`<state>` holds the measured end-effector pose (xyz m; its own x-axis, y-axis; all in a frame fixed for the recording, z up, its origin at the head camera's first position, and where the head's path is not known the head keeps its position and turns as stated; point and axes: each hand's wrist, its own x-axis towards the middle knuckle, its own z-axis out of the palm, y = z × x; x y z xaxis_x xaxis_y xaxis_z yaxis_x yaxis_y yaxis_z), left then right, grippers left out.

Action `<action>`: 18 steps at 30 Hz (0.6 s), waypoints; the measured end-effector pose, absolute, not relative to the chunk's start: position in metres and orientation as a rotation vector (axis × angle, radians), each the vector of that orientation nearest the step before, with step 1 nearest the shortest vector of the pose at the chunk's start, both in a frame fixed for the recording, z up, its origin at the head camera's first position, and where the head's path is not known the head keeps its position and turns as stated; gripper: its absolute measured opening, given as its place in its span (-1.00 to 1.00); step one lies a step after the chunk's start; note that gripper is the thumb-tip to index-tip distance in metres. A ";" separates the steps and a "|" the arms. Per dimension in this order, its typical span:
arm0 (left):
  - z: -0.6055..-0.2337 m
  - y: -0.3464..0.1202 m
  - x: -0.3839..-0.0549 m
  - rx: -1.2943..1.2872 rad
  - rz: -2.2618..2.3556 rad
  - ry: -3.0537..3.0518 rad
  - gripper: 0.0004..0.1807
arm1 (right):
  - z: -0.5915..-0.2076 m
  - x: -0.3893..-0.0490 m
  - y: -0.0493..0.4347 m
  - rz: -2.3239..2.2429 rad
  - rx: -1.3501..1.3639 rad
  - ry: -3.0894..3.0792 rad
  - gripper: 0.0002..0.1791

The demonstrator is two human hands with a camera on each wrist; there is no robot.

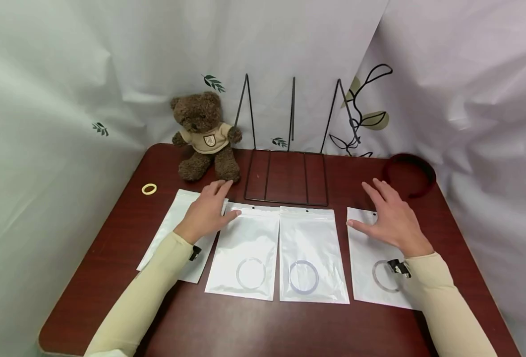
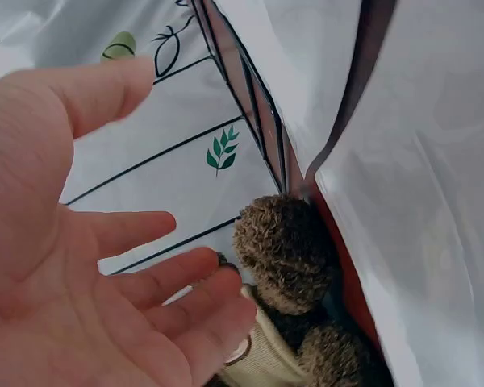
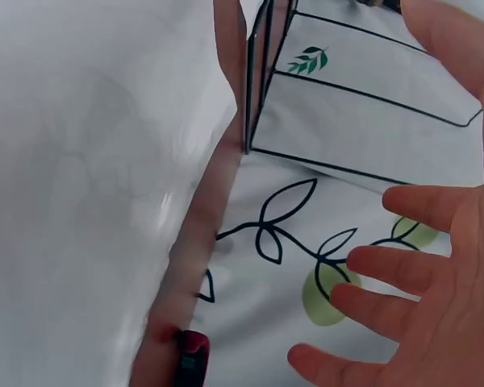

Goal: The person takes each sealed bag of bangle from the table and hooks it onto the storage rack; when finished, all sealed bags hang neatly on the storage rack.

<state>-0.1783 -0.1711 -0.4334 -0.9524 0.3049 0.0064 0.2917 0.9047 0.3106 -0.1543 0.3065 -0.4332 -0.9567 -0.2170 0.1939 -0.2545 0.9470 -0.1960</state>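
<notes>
Over the tops of the two left white zip pouches, my left hand [image 1: 206, 212] hangs with its fingers spread and nothing in them. The leftmost pouch [image 1: 164, 228] lies slanted, partly hidden under that arm. Two middle pouches, one [image 1: 249, 238] beside the other [image 1: 309, 235], lie flat, each with a ring shape showing near its bottom. My right hand [image 1: 389, 218], fingers apart and holding nothing, is above the rightmost pouch [image 1: 363, 282], which also shows a ring shape. In the left wrist view, a brown teddy bear [image 2: 282, 254] appears beyond the fingertips.
At the back stands a black wire rack [image 1: 285, 202], with the teddy bear in a beige top [image 1: 209, 139] to its left. A dark red headband [image 1: 430, 173] lies at the back right, and a small yellow ring [image 1: 148, 189] on the left of the dark red table [image 1: 263, 329].
</notes>
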 end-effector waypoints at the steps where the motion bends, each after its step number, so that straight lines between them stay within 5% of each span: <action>1: -0.434 -0.170 -0.180 0.476 0.515 3.021 -0.07 | -0.433 -0.153 0.308 0.343 0.353 -2.934 0.18; 18: -0.451 -0.145 -0.217 0.246 0.895 2.868 -0.42 | -0.452 -0.138 0.332 0.641 0.398 -2.925 -0.23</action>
